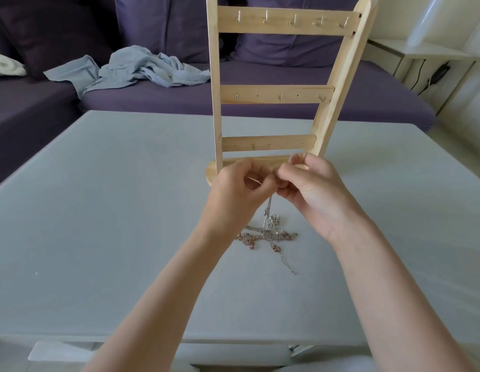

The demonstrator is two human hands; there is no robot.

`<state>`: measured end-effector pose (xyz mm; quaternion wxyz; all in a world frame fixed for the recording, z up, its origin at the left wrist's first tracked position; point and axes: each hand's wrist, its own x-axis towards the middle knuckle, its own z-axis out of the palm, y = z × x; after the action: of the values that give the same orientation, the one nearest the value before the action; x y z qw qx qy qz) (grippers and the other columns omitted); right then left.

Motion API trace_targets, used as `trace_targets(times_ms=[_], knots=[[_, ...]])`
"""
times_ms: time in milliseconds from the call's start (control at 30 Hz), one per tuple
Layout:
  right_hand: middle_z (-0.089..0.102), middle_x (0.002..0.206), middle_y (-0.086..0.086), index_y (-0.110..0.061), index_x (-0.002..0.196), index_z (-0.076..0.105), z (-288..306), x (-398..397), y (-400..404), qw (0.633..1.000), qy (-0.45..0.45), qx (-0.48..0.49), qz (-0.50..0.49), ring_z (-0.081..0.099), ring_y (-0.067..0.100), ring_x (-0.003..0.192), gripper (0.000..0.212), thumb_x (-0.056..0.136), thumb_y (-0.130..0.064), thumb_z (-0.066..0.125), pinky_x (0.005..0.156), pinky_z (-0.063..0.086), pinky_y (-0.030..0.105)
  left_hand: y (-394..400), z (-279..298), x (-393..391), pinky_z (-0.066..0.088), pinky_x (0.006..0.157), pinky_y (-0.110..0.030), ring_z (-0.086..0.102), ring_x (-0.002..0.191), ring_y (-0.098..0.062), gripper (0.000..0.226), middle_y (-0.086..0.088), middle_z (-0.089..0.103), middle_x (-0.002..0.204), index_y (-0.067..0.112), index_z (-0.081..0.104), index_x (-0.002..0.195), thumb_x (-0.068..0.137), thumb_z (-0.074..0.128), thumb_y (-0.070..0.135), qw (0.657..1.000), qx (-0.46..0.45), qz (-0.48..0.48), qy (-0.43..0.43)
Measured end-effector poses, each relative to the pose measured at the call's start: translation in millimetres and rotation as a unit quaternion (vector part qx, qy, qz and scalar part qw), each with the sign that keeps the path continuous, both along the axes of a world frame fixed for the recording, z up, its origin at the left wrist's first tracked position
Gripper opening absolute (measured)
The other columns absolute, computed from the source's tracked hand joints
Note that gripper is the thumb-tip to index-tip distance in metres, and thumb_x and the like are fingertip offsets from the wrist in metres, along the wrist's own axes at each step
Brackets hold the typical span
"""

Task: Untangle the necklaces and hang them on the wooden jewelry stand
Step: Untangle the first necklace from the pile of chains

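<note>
Both hands' fingers (283, 174) pinch a chain (269, 204) above tangled necklaces (268, 234).

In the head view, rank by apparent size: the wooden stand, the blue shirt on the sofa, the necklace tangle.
1. wooden stand, though it sits nearer the camera than the shirt
2. blue shirt
3. necklace tangle, smallest, partly lifted by the left hand and right hand

The stand (273, 93) runs off the top edge; fingers (263, 181) hide the pinched chain (269, 204), and the heap's (268, 234) strands seem inseparable.
</note>
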<state>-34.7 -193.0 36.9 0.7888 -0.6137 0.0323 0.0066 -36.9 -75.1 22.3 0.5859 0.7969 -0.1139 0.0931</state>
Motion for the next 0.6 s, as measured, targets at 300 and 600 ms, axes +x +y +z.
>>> trace_targets(times_ms=[300, 600], knots=[[0.048, 0.05, -0.003, -0.014, 0.077, 0.038, 2.1, -2.0, 0.9, 1.0, 0.003, -0.011, -0.005, 0.045, 0.007, 0.043, 0.028, 0.081, 0.012, 0.05, 0.057, 0.038, 0.024, 9.9, 4.7, -0.5, 0.045, 0.059, -0.009, 0.063, 0.059, 0.001, 0.008, 0.008, 0.067, 0.063, 0.009, 0.072, 0.079, 0.079, 0.068, 0.002, 1.0, -0.021, -0.016, 0.004], [0.054, 0.069, 0.009, -0.013, 0.082, 0.043, 2.4, -3.4, 3.4, 1.0, -0.004, -0.018, 0.025, 0.046, 0.015, 0.056, 0.027, 0.081, 0.012, 0.054, 0.062, 0.041, 0.026, 9.5, 2.4, 0.4, 0.045, 0.06, -0.01, 0.055, 0.058, 0.006, 0.014, 0.022, 0.054, 0.057, 0.007, 0.066, 0.073, 0.072, 0.062, 0.021, 0.983, 0.113, 0.06, -0.133]])
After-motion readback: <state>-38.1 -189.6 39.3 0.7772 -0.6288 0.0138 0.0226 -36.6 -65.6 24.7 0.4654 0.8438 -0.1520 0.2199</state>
